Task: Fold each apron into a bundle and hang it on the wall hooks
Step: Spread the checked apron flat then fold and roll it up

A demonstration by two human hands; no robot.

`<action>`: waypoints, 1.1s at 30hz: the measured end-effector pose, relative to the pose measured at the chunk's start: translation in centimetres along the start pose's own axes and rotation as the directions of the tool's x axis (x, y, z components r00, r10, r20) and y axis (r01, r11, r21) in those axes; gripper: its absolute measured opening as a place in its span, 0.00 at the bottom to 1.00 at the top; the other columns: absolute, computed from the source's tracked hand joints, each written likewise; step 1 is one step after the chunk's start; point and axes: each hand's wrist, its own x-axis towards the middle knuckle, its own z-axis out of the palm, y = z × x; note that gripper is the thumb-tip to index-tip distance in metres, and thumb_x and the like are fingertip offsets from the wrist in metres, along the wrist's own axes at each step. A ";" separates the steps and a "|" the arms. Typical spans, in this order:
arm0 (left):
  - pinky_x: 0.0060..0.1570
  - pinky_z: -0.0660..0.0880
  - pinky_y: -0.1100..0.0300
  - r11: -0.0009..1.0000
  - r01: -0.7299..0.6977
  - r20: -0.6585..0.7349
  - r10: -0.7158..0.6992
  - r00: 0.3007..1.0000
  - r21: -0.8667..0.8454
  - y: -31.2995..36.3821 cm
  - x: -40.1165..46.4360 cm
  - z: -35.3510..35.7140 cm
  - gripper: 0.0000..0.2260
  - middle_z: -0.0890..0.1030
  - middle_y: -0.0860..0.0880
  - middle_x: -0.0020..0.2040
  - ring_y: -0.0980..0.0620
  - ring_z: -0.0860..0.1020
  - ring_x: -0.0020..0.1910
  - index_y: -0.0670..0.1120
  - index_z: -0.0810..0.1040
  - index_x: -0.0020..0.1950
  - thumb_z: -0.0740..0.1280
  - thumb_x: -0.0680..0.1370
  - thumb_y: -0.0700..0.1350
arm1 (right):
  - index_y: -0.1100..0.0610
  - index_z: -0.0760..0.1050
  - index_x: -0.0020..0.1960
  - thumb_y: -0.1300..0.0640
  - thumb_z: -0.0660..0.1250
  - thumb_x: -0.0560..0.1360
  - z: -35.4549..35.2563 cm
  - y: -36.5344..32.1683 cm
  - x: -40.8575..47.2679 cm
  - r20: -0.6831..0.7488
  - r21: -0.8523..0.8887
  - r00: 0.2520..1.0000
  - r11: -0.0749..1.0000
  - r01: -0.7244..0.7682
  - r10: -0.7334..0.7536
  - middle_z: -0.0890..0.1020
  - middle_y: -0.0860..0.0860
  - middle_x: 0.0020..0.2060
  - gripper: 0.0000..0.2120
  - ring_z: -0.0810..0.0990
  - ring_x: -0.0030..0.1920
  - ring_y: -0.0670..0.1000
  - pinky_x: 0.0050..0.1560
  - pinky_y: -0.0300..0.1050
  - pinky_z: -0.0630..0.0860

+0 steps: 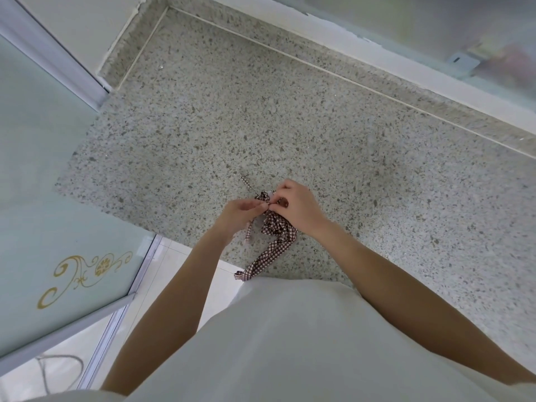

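From the head camera I look straight down over a white garment to a speckled grey-and-white terrazzo floor (261,117). Both bare arms reach forward and meet over it. The small brown-and-white checked fabric apron bundle (275,226) is held up between the hands, above the floor and just ahead of my body.

My left hand (239,211) has its fingertips pinched together on a thin checked tie near the top of the bundle. My right hand (298,210) is curled round the wad from the other side, fingers clamped on the cloth. The two hands are nearly touching.

A loose checked strap tail (261,264) dangles from the bundle down toward my waist, and a thinner end (246,181) sticks out beyond the fingers.

My worry is the grip on the tie: I judge it a slim pinch, and if it slips as the tie is cinched, the wad could spring open and unroll. The hanging tail could also snag or get trodden. No wall hooks show in this view, so I cannot tell how far the bundle must travel. A frosted glass door with a gold scroll motif (87,271) stands to the left.
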 end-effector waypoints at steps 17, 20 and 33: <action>0.46 0.80 0.58 0.993 -0.107 -0.090 0.103 0.991 -0.043 -0.3 -0.3 -0.7 0.04 0.84 0.44 0.39 0.49 0.82 0.40 0.45 0.83 0.42 0.74 0.69 0.39 | 0.58 0.67 0.42 0.61 0.65 0.72 -0.4 -0.4 -0.5 0.071 -0.205 0.996 0.977 0.065 -0.052 0.72 0.53 0.47 0.06 0.72 0.38 0.48 0.38 0.38 0.69; 0.50 0.80 0.51 0.994 -0.110 -0.122 0.107 0.987 -0.023 -0.7 0.0 -1.2 0.03 0.84 0.43 0.41 0.44 0.83 0.43 0.47 0.83 0.41 0.74 0.70 0.40 | 0.61 0.73 0.44 0.59 0.66 0.72 -0.9 0.1 -0.5 0.074 -0.310 0.997 0.949 0.059 -0.038 0.70 0.53 0.51 0.05 0.71 0.43 0.47 0.45 0.39 0.74; 0.47 0.72 0.61 0.729 -0.136 -0.305 0.438 0.846 0.671 0.4 0.0 0.3 0.06 0.83 0.57 0.46 0.57 0.80 0.46 0.56 0.82 0.50 0.69 0.74 0.52 | 0.58 0.72 0.40 0.52 0.58 0.77 -1.6 -0.7 -0.6 0.017 -0.549 0.992 0.831 -0.095 0.124 0.72 0.49 0.34 0.11 0.72 0.36 0.48 0.39 0.40 0.73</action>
